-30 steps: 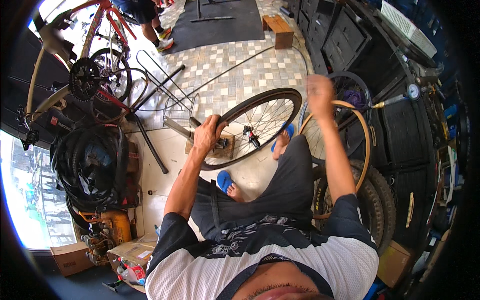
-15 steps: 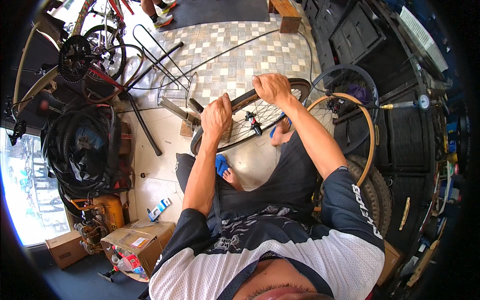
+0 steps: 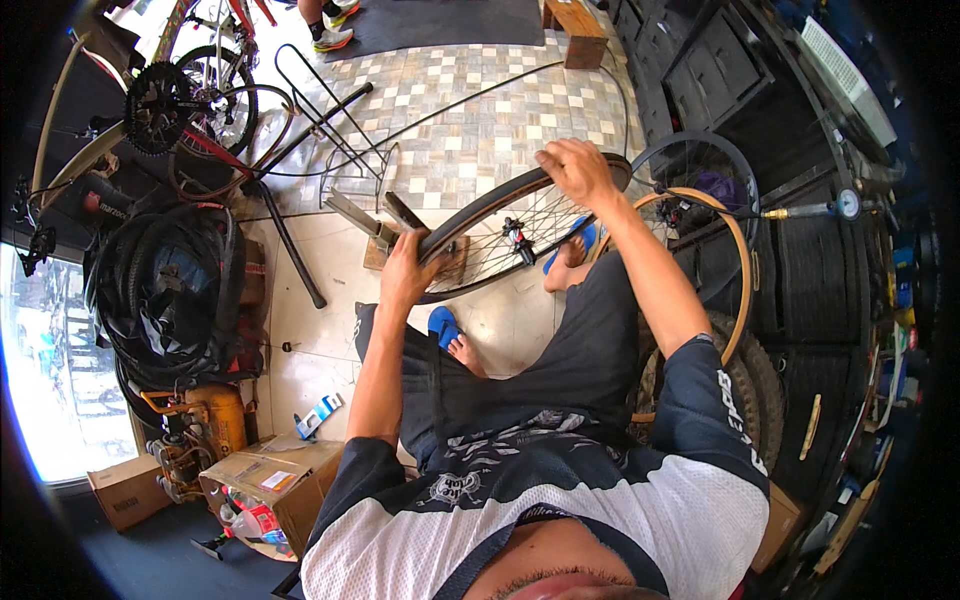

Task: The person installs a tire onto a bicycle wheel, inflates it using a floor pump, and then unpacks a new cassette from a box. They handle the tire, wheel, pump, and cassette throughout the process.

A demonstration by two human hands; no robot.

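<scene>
And the left hand (image 3: 408,268) is grasping the bicycle wheel (image 3: 517,240) at its left end, fingers wrapping round the black tyre (image 3: 480,215)! The right hand (image 3: 582,178) is bearing on the tyre's far right stretch, fingers curving over it; how firmly it is squeezing, I cannot tell. The wheel is slanting between the hands, its hub and spokes facing up toward the person, over the near part of the floor (image 3: 300,372). Whether its lower rim is touching down, I cannot tell.

Just below, a blue sandal (image 3: 443,325) is showing on the left foot, its mate peeking out by the wheel's right side. A wooden block (image 3: 376,257) is sitting just beyond the left hand.

Moving out right, a tan tyre (image 3: 741,270) is standing before a dark-rimmed wheel (image 3: 690,142), and black drawers (image 3: 700,75) are lining the floor's right edge. A wooden stool (image 3: 575,30) is holding the far right corner, while a dark mat (image 3: 440,28) is covering the far edge. Over at the left edge, black tyres (image 3: 112,300) are piling up, and an open cardboard box (image 3: 300,465) is standing at the near left corner.
</scene>
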